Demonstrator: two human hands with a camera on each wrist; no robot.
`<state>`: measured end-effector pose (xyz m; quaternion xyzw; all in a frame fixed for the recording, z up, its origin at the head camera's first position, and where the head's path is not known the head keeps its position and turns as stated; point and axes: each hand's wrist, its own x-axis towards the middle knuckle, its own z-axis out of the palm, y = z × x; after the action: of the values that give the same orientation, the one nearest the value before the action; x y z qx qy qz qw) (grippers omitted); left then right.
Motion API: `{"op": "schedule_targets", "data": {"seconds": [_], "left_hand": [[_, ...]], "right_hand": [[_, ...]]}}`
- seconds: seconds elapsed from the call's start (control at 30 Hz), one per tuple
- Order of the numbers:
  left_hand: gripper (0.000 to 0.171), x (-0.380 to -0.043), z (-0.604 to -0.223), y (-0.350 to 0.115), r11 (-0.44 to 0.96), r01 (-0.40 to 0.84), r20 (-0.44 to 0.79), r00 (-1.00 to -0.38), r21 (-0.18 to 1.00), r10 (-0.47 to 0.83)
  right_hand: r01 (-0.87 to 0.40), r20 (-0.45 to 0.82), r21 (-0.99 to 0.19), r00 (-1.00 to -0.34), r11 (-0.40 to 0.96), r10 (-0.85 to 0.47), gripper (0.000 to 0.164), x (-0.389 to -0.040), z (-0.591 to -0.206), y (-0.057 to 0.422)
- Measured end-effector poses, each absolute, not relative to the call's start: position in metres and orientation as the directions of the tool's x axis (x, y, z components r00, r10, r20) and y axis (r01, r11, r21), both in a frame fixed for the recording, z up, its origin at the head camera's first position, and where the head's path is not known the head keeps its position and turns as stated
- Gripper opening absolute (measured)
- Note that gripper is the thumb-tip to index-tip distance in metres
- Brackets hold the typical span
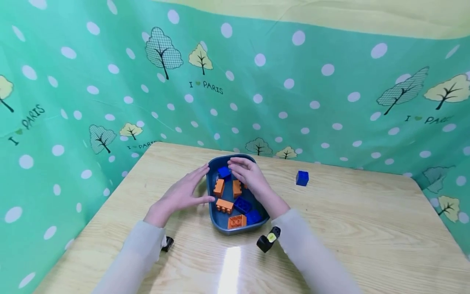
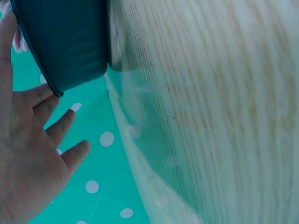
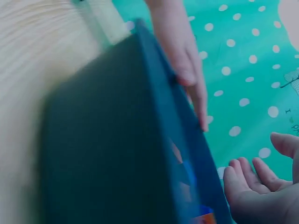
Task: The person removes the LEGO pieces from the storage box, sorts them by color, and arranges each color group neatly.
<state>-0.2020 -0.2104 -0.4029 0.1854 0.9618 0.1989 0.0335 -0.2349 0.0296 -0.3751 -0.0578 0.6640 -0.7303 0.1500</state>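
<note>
In the head view, a dark blue-grey plastic tub holds several orange toy bricks and several blue toy bricks. My left hand is at the tub's left side, thumb and fingers spread apart, fingertips right at the rim. The left wrist view shows its fingers fairly straight beside the tub's outer wall. Over the tub's right part is my right hand, its fingers loosely bent and partly hiding an orange brick. In the right wrist view nothing shows in the right hand's palm.
One blue brick lies on the wooden table, right of the tub. Black wrist devices show under both sleeves. Behind the table and along its left hangs a green dotted cloth.
</note>
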Motion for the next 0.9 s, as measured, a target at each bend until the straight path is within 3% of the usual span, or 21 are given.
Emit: {"op": "schedule_targets", "data": {"seconds": [0.27, 0.37, 0.6, 0.77, 0.9], "left_hand": [[0.105, -0.201, -0.405, -0.21, 0.857, 0.344, 0.017, -0.93, 0.384, 0.366], [0.105, -0.202, -0.404, -0.21, 0.855, 0.351, 0.018, -0.928, 0.381, 0.373], [0.106, -0.201, -0.404, -0.209, 0.855, 0.346, 0.012, -0.929, 0.385, 0.371], [0.105, -0.201, -0.404, -0.21, 0.853, 0.346, 0.009, -0.928, 0.391, 0.373], [0.106, -0.203, -0.404, -0.21, 0.854, 0.345, 0.008, -0.929, 0.389, 0.371]], "right_hand": [[0.347, -0.291, -0.924, -0.911, -0.16, -0.293, 0.044, -0.262, -0.369, 0.017], [0.371, -0.326, -0.918, -0.908, -0.142, -0.262, 0.041, -0.27, -0.375, 0.012], [0.208, -0.26, -0.942, -0.948, 0.263, -0.184, 0.036, -0.277, -0.385, -0.001], [0.092, -0.201, -0.821, -0.97, 0.564, -0.134, 0.03, -0.28, -0.385, -0.009], [0.04, -0.18, -0.728, -0.974, 0.684, -0.134, 0.028, -0.282, -0.384, -0.015]]}}
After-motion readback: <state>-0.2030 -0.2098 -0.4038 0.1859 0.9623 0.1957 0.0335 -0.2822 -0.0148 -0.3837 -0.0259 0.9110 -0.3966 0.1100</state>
